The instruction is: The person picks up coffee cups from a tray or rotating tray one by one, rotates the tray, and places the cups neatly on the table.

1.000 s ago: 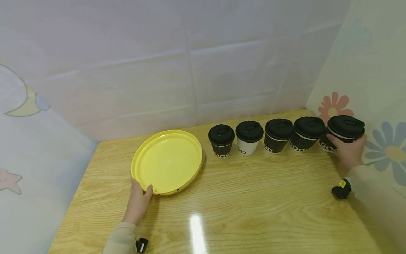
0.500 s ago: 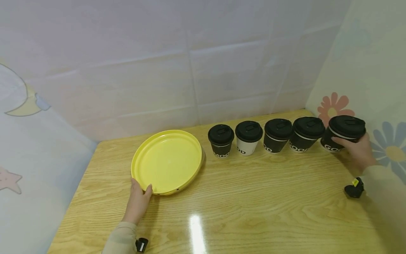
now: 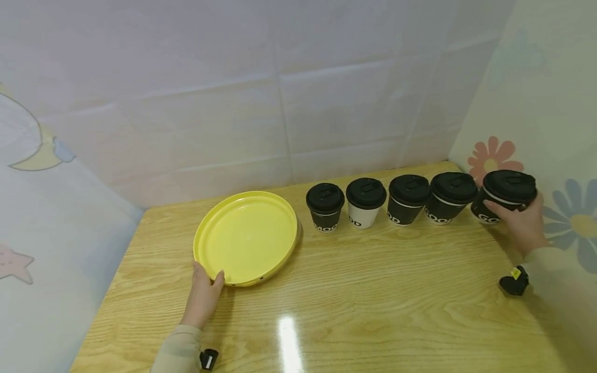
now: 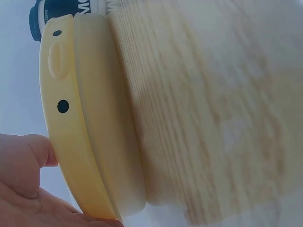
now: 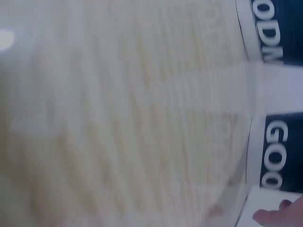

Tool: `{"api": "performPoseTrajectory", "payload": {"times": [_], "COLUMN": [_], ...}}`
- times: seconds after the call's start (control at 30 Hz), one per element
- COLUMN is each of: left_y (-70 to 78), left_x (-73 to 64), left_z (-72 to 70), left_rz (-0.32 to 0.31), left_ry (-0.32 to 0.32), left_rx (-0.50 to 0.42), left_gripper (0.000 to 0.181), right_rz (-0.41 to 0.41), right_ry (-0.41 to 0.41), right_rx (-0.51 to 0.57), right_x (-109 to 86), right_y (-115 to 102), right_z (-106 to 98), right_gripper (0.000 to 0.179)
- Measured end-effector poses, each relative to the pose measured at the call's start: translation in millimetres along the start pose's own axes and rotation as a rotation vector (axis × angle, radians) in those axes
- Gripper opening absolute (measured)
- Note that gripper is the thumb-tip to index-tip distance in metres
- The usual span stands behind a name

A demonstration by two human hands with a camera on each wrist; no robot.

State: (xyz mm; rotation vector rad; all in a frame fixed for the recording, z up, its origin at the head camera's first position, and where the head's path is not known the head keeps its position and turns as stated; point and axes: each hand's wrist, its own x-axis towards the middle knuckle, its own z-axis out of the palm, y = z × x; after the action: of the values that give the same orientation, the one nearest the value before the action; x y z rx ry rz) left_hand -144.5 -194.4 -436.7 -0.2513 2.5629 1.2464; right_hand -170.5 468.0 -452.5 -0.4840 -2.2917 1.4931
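Note:
In the head view, my left hand (image 3: 202, 295) holds the near left edge of a round yellow tray (image 3: 247, 235), thumb at the front rim. The left wrist view shows the thumb (image 4: 45, 150) against the tray's side, which has black dots (image 4: 63, 106). At the far right, my right hand (image 3: 522, 223) grips a black paper coffee cup (image 3: 509, 185) with a black lid. The hand hides part of this cup. At the right wrist view's corner, a fingertip (image 5: 279, 216) shows below a black cup lettered "GOO" (image 5: 275, 151).
Left of the held cup stand more lidded coffee cups in a row: a black one (image 3: 451, 199), another black one (image 3: 409, 199), a white one (image 3: 364, 215) and a small black one (image 3: 325, 207). Walls border the wooden table (image 3: 354, 290) behind and at both sides.
My right hand and the rightmost cup have shifted slightly right, and less of the cup's lettering shows. The left hand and tray look unmoved.

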Motion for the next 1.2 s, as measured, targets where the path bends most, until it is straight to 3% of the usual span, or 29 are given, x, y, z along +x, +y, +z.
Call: {"api": "performPoseTrajectory", "payload": {"times": [0.17,0.43,0.53,0.67,0.8,0.97,1.2], "left_y": [-0.8,-1.7,-1.7,-1.4,-1.0,-1.0,-1.3], "left_x": [0.5,1.8,1.7,1.3,0.5,0.3,1.2], "left_z": [-0.1,0.8,0.8,0.4,0.1,-0.1,0.0], "left_rz": [0.003,0.007,0.003,0.001,-0.001,-0.003,-0.001], "left_ry": [0.002,0.002,0.001,-0.001,-0.004,-0.003,0.002], "left_rx": [0.001,-0.004,-0.006,-0.007,-0.005,-0.006,0.000], "left_gripper": [0.084,0.084,0.084,0.084,0.084,0.084,0.084], "right_rz": [0.124,0.138,0.103,-0.033,-0.144,-0.159,-0.168], "right_ry": [0.058,0.134,0.121,0.074,-0.002,-0.069,-0.131], "right_rx": [0.033,0.048,0.033,0.025,0.085,0.124,0.316], "right_x": [1.9,6.2,6.7,10.6,15.5,15.6,15.2], "right_y": [-8,-7,-6,0,4,5,3], "right_z": [8,14,13,8,3,-1,-1], "right_gripper": [0.103,0.092,0.086,0.066,0.054,0.054,0.056]}}
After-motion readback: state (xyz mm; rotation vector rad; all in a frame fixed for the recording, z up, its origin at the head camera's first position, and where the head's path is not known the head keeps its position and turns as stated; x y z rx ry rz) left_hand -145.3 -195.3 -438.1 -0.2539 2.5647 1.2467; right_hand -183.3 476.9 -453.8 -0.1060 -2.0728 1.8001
